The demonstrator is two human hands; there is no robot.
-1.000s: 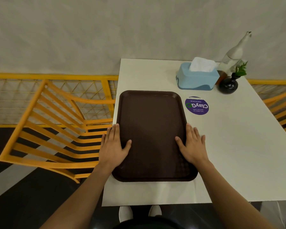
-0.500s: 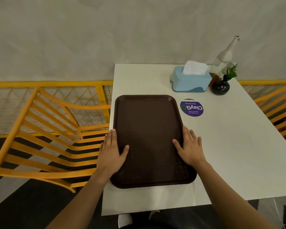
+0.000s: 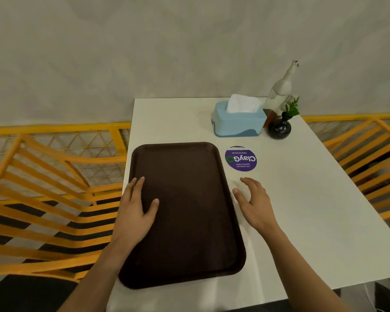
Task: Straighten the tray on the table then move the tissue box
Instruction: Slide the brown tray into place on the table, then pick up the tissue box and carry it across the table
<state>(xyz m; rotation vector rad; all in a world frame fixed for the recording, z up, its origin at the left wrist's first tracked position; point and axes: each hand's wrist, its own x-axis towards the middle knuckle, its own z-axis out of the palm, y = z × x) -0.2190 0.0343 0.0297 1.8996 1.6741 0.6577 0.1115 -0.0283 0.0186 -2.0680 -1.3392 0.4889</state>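
Note:
A dark brown tray (image 3: 189, 255) lies along the left side of the white table (image 3: 313, 233), its long edges roughly parallel to the table's left edge. My left hand (image 3: 135, 212) rests flat on the tray's left rim, thumb on the tray floor. My right hand (image 3: 255, 203) hovers just right of the tray, fingers apart, holding nothing. A light blue tissue box (image 3: 239, 121) with white tissue sticking out stands at the far end of the table, well beyond both hands.
A round purple sticker (image 3: 241, 159) lies between tray and tissue box. Right of the box stand a black vase with a green sprig (image 3: 279, 129) and a pale bottle (image 3: 282, 88). Orange chairs (image 3: 43, 199) flank the table on both sides.
My right hand has lifted off the tray's right rim and moved right over the bare table. The left hand stays on the left rim. The camera view shifted.

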